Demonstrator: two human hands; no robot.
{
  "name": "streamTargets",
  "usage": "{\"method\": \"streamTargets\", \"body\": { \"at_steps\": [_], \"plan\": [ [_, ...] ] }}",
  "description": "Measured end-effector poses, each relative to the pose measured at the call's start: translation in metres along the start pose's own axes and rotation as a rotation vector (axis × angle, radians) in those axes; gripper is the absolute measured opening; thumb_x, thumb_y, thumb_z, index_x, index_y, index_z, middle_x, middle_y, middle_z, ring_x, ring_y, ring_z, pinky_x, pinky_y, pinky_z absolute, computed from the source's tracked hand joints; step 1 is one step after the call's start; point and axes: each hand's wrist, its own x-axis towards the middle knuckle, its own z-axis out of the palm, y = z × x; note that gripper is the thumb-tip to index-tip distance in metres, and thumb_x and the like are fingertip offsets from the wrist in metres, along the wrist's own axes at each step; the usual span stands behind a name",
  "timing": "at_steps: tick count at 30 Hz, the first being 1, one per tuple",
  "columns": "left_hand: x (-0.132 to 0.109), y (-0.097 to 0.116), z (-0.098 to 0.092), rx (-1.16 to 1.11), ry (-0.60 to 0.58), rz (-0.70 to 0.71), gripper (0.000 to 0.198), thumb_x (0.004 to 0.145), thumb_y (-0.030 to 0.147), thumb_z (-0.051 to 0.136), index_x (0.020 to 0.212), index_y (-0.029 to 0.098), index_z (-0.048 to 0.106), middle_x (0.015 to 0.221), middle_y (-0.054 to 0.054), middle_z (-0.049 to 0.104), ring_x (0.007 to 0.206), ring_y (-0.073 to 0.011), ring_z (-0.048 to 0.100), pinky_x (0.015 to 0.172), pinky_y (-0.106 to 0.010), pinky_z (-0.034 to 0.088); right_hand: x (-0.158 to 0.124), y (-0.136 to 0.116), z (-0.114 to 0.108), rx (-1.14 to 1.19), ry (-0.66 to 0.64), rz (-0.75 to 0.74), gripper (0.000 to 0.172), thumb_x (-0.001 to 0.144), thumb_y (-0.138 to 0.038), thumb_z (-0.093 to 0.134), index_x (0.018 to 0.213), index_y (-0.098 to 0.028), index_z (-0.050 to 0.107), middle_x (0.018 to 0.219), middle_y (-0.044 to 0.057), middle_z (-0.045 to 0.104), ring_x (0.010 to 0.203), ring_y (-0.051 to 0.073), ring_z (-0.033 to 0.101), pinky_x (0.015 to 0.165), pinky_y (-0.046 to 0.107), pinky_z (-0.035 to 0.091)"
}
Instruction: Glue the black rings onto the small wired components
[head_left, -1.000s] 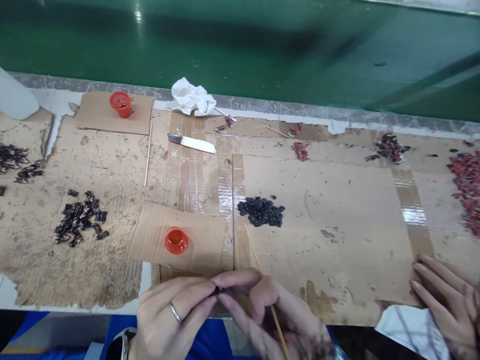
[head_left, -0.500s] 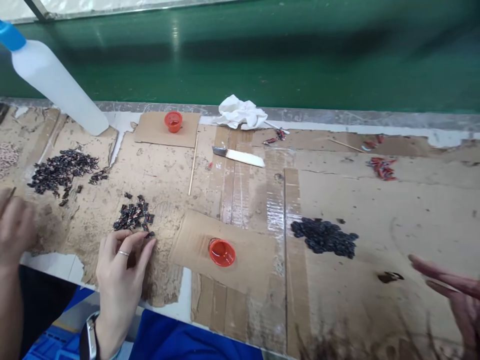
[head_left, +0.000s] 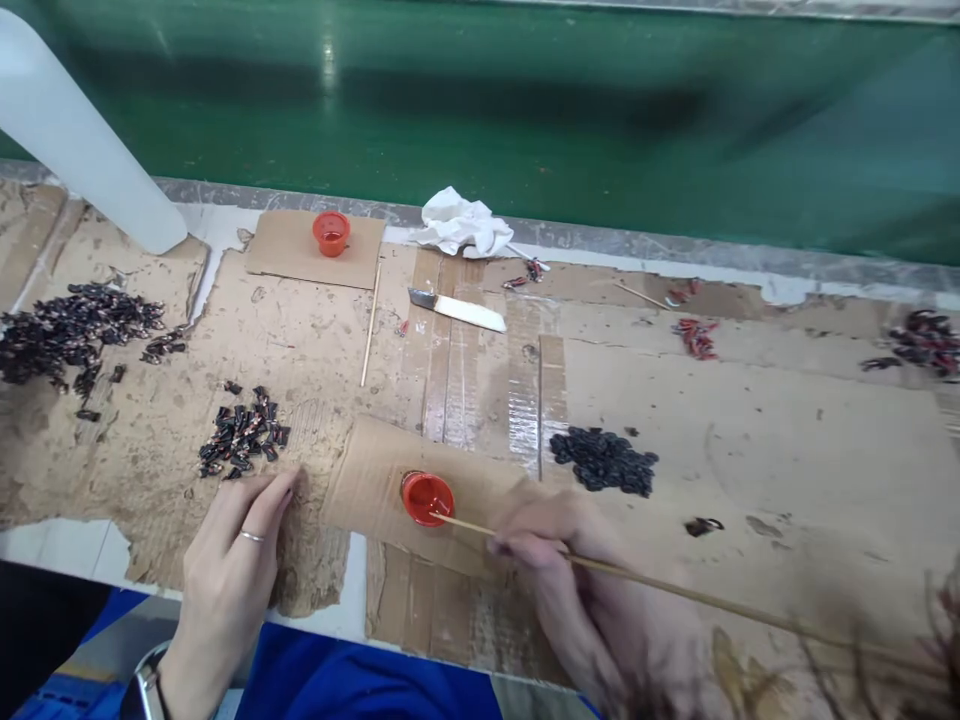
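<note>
My right hand (head_left: 600, 580) is closed round a long thin wooden stick (head_left: 675, 592). The stick's tip reaches into a small red cup (head_left: 427, 497) with clear liquid in it, standing on a loose cardboard piece (head_left: 352, 490). My left hand (head_left: 232, 560), wearing a ring and a watch, rests on the cardboard with thumb and index finger pinched together. A dark speck shows at its fingertips, too small to name. Just beyond it lies a small heap of black parts with coppery ends (head_left: 244, 432). Black oval pieces (head_left: 604, 460) form a pile beyond my right hand.
A white bottle (head_left: 82, 130) leans at far left near a larger black heap (head_left: 75, 330). Farther back are another red cup (head_left: 331, 232), a thin stick (head_left: 370, 325), a knife (head_left: 459, 308), crumpled tissue (head_left: 465, 225) and red pieces (head_left: 696, 338). A green surface (head_left: 480, 110) runs behind.
My right hand has come in from the far right and now holds the stick in the cup. The view has shifted rightward, and another person's hand at far left is out of sight.
</note>
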Motion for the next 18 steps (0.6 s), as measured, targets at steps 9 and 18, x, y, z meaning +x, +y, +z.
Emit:
{"method": "streamTargets", "body": {
  "at_steps": [9,18],
  "plan": [
    [-0.015,0.004,-0.011,-0.148,0.009,-0.16,0.042,0.098,0.009,0.066,0.136,0.027,0.067,0.127,-0.002,0.084,0.114,-0.0161,0.081,0.106,-0.024,0.062,0.007,-0.002,0.012,-0.116,-0.092,-0.143,0.023,0.1,-0.01,0.057,0.087,-0.029,0.055,0.063,-0.001,0.059,0.047,0.014,0.056,0.04,0.029,0.045],
    [-0.022,-0.003,-0.012,-0.066,0.046,-0.135,0.028,0.1,0.016,0.069,0.123,0.029,0.078,0.103,0.001,0.085,0.088,-0.0109,0.08,0.095,-0.019,0.062,-0.008,0.001,0.015,0.006,-0.012,0.06,0.03,0.112,-0.023,0.042,0.084,-0.026,0.052,0.069,-0.003,0.055,0.058,0.013,0.057,0.053,0.027,0.045]
  ]
}}
